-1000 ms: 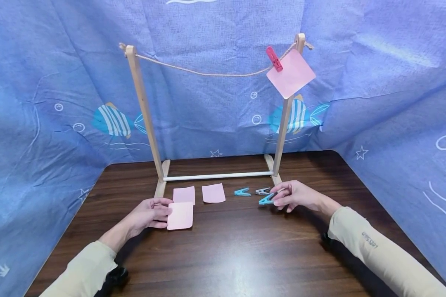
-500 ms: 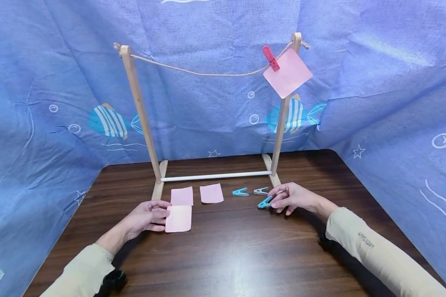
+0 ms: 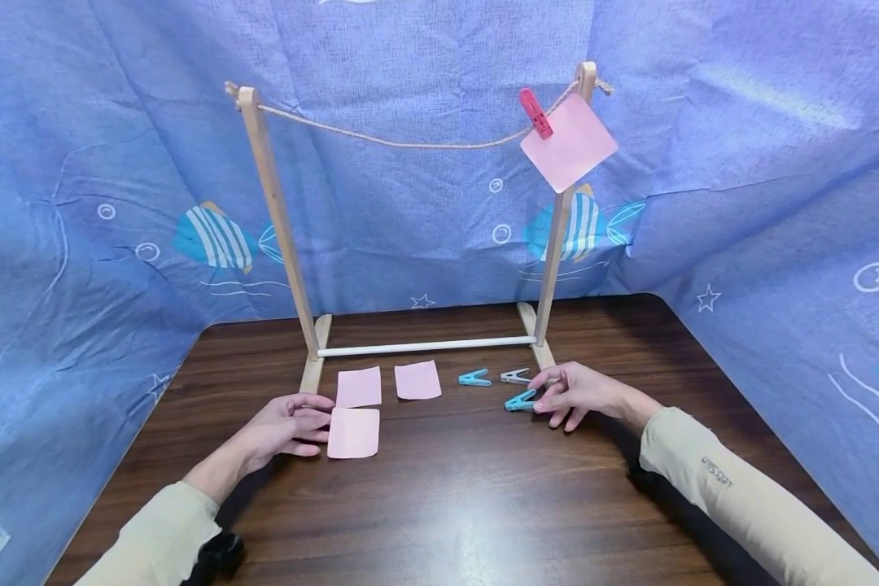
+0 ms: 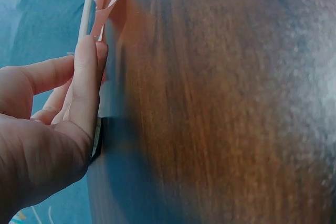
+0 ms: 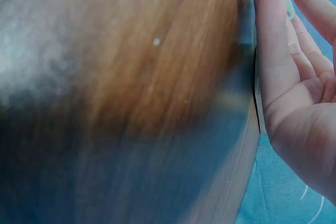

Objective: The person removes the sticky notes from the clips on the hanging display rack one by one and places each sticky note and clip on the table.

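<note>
A pink square sheet of paper [image 3: 354, 433] lies on the table just beside my left hand [image 3: 282, 427]. The left fingers are relaxed near its left edge and do not pinch it; in the left wrist view the thumb [image 4: 86, 85] hides part of the papers. A blue clothespin [image 3: 520, 400] lies near the tips of my right hand [image 3: 582, 392]. Thumb and forefinger stand apart there, and in the right wrist view a bit of the clothespin [image 5: 290, 10] shows behind the thumb. Two more papers [image 3: 359, 387], another blue clothespin [image 3: 474, 378] and a greyish one [image 3: 515, 376] lie behind.
A wooden frame [image 3: 282, 220] with a white crossbar [image 3: 425, 347] stands at the back of the dark table [image 3: 439, 505]. Its sagging rope [image 3: 425, 146] carries a pink paper [image 3: 571, 145] at the right, clipped by a red clothespin [image 3: 535, 114]. A blue cloth surrounds the table.
The pink paper and the blue clothespin have come down onto the table, toward me. The left fingers have let go of the paper, and the right fingers have let go of the clothespin.
</note>
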A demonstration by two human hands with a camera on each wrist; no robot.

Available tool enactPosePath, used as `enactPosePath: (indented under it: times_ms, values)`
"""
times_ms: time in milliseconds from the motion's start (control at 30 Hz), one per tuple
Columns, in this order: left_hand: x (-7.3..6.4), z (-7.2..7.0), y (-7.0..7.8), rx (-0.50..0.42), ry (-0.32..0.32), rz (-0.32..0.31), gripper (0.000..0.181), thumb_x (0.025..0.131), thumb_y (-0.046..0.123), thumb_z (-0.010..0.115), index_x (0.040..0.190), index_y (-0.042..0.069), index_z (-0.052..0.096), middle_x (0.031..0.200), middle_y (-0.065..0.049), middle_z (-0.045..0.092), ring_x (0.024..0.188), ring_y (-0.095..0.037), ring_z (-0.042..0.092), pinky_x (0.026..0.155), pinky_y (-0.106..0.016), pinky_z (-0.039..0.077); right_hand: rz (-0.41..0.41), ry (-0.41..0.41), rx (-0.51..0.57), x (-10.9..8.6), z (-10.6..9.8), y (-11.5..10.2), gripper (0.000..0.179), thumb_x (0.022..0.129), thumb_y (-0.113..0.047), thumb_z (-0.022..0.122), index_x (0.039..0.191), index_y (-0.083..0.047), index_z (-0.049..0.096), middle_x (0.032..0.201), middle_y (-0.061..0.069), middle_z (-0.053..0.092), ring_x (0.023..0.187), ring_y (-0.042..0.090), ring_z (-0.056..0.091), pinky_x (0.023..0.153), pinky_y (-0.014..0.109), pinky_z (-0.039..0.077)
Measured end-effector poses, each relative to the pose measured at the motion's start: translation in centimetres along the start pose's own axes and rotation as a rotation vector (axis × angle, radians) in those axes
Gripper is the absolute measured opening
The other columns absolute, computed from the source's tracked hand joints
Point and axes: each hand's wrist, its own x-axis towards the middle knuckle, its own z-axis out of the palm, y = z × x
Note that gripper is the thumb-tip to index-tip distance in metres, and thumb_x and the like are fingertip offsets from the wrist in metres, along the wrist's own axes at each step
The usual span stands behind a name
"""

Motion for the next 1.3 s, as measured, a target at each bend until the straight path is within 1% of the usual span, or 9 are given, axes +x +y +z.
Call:
enactPosePath:
  times_ms: [133, 333, 600, 867, 1100, 1167, 1200, 1300]
  values:
    - [-0.1, -0.1, 0.1, -0.004, 0.004, 0.002, 0.048, 0.101, 0.013, 0.064, 0.139, -0.010, 0.045, 0.119, -0.015, 0.069, 0.096, -0.024, 0.072, 0.074, -0.037, 0.062, 0.012, -0.007, 0.003, 0.0, -0.1, 0.1, 0.043, 0.094, -0.014, 0.075, 0.130, 0.002, 0.056, 0.098, 0.018, 0.074, 0.069, 0.020, 0.072, 0.055, 0.035, 0.060]
    - [-0.2, -0.1, 0.3, -0.007, 0.003, -0.015, 0.048, 0.102, 0.018, 0.063, 0.138, -0.008, 0.046, 0.114, -0.012, 0.069, 0.093, -0.023, 0.073, 0.073, -0.037, 0.062, 0.019, -0.002, -0.003, -0.1, 0.0, 0.2, 0.044, 0.094, -0.015, 0.075, 0.131, 0.000, 0.056, 0.096, 0.018, 0.074, 0.064, 0.019, 0.071, 0.053, 0.035, 0.060]
    - [0.0, 0.0, 0.3, -0.003, 0.004, -0.026, 0.047, 0.102, 0.021, 0.063, 0.137, -0.008, 0.047, 0.111, -0.011, 0.069, 0.092, -0.025, 0.073, 0.072, -0.038, 0.062, 0.028, 0.007, -0.004, -0.1, 0.0, 0.3, 0.045, 0.094, -0.015, 0.075, 0.131, 0.001, 0.055, 0.091, 0.017, 0.073, 0.061, 0.017, 0.070, 0.051, 0.034, 0.059]
    - [0.1, -0.1, 0.3, -0.007, -0.004, -0.026, 0.047, 0.102, 0.021, 0.063, 0.137, -0.007, 0.048, 0.110, -0.011, 0.069, 0.092, -0.024, 0.073, 0.072, -0.037, 0.062, 0.023, 0.015, -0.044, 0.0, -0.3, 0.2, 0.042, 0.097, -0.021, 0.072, 0.131, 0.000, 0.058, 0.091, 0.018, 0.072, 0.061, 0.018, 0.070, 0.050, 0.033, 0.059]
    - [0.1, 0.0, 0.5, -0.002, -0.011, -0.022, 0.048, 0.102, 0.021, 0.063, 0.136, -0.008, 0.047, 0.111, -0.013, 0.069, 0.093, -0.025, 0.073, 0.072, -0.037, 0.062, 0.023, 0.002, -0.031, 0.0, -0.6, 0.1, 0.041, 0.101, -0.023, 0.067, 0.132, 0.000, 0.056, 0.093, 0.019, 0.072, 0.061, 0.018, 0.070, 0.052, 0.035, 0.060]
    - [0.1, 0.0, 0.6, 0.001, -0.025, -0.023, 0.049, 0.102, 0.021, 0.063, 0.137, -0.009, 0.046, 0.112, -0.013, 0.069, 0.093, -0.025, 0.073, 0.072, -0.037, 0.062, 0.027, 0.000, -0.026, 0.0, -0.6, 0.0, 0.039, 0.102, -0.022, 0.066, 0.132, 0.001, 0.056, 0.093, 0.019, 0.072, 0.062, 0.018, 0.070, 0.052, 0.036, 0.060]
    - [0.1, 0.0, 0.7, 0.007, -0.042, -0.024, 0.049, 0.103, 0.021, 0.062, 0.138, -0.009, 0.046, 0.113, -0.014, 0.069, 0.094, -0.026, 0.073, 0.072, -0.037, 0.062, 0.030, 0.000, -0.024, -0.1, -0.6, -0.1, 0.039, 0.102, -0.022, 0.065, 0.132, 0.000, 0.056, 0.093, 0.018, 0.072, 0.062, 0.018, 0.070, 0.053, 0.036, 0.060]
    - [0.0, 0.0, 1.1, 0.027, -0.116, -0.036, 0.050, 0.103, 0.021, 0.062, 0.140, -0.009, 0.045, 0.115, -0.017, 0.069, 0.096, -0.029, 0.073, 0.071, -0.038, 0.062, 0.038, 0.000, -0.019, -0.2, -0.6, -0.4, 0.038, 0.103, -0.022, 0.064, 0.133, 0.000, 0.056, 0.094, 0.019, 0.072, 0.063, 0.019, 0.070, 0.053, 0.037, 0.060]
